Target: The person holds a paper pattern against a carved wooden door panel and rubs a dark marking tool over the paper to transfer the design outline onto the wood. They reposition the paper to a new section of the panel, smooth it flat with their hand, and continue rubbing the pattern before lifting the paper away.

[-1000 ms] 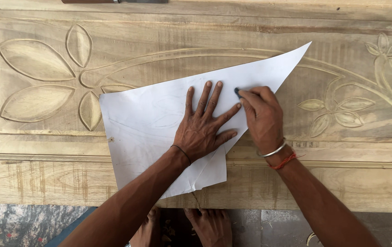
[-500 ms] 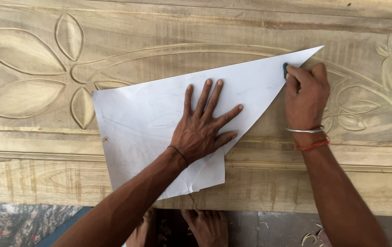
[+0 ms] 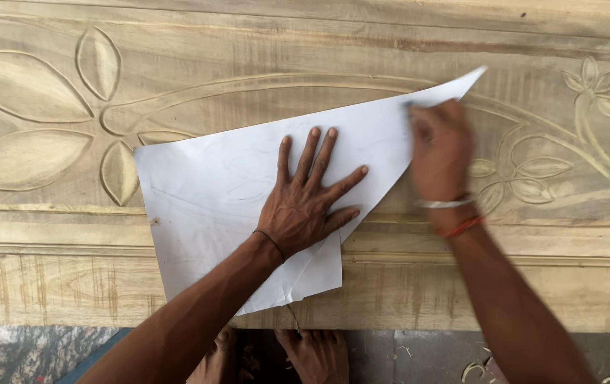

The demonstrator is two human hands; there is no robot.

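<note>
Paper (image 3: 227,206) on carved panel (image 3: 248,99) | left hand (image 3: 305,206) fingers spread | right hand (image 3: 441,153) blurred, grip unclear

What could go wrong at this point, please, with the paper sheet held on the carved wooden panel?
The left hand pins only the middle of the paper sheet, so its free lower edge, overhanging the carved panel, might lift or skew. The right hand is blurred in motion near the sheet's pointed tip; rubbing there could drag or crease the thin corner. The raised leaf carving beneath the left edge may let the paper tear or shift.
</note>
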